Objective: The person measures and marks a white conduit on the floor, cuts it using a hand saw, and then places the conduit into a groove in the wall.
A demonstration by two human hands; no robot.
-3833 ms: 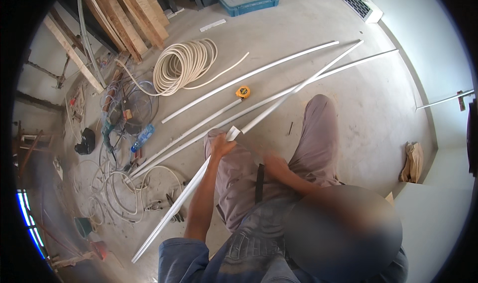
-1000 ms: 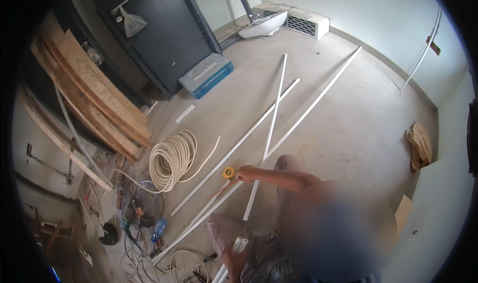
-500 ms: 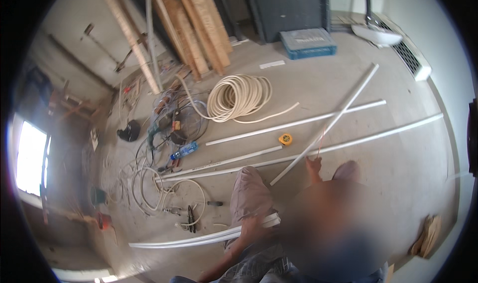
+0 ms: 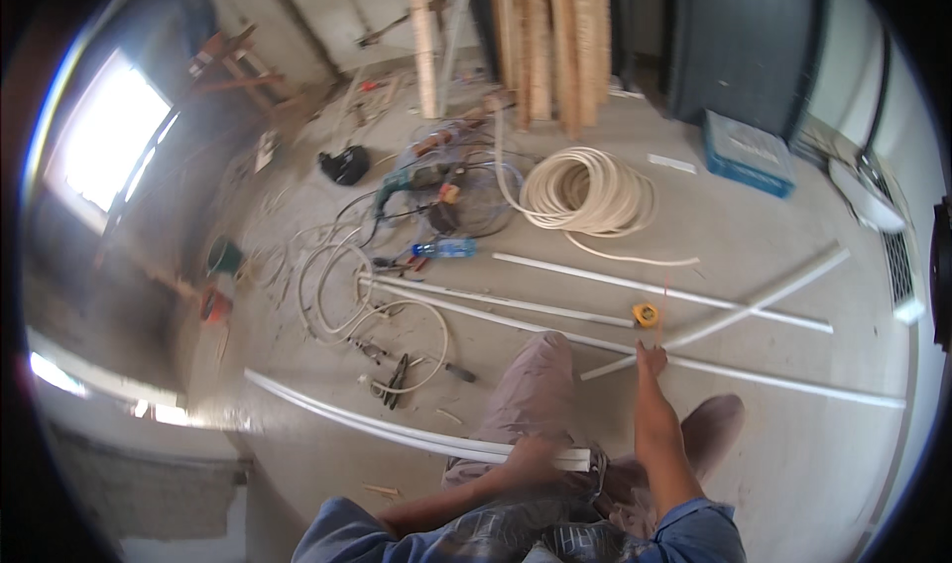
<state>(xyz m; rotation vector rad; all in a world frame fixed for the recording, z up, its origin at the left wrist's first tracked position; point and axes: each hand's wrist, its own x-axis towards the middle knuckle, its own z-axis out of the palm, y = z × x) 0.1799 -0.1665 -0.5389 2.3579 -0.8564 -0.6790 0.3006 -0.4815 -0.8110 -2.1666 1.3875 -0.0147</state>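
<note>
My left hand [image 4: 531, 456], slightly blurred, grips white plastic lengths [image 4: 397, 424] lying sideways across my lap. My right hand [image 4: 650, 358] reaches to crossed white pipes [image 4: 754, 375] on the floor, with its fingers round a thin orange-red strip [image 4: 664, 295], too fine to make out clearly. Just above that hand a yellow tape measure [image 4: 646, 315] lies at the end of another pipe. A coil of cream tubing [image 4: 585, 191] sits behind the pipes.
Tangled cables, a green power tool [image 4: 395, 181], a blue bottle [image 4: 451, 249] and pliers [image 4: 397, 375] litter the left floor. Timber planks [image 4: 540, 48] lean at the back beside dark panels [image 4: 744, 57]. A blue case [image 4: 749, 157], white basin [image 4: 858, 191] and vented unit [image 4: 902, 276] stand right.
My right hand has moved from my lap to the floor pipes and taken the thin strip. The left-hand bundle now lies more level. The view has swung, most recently toward the window.
</note>
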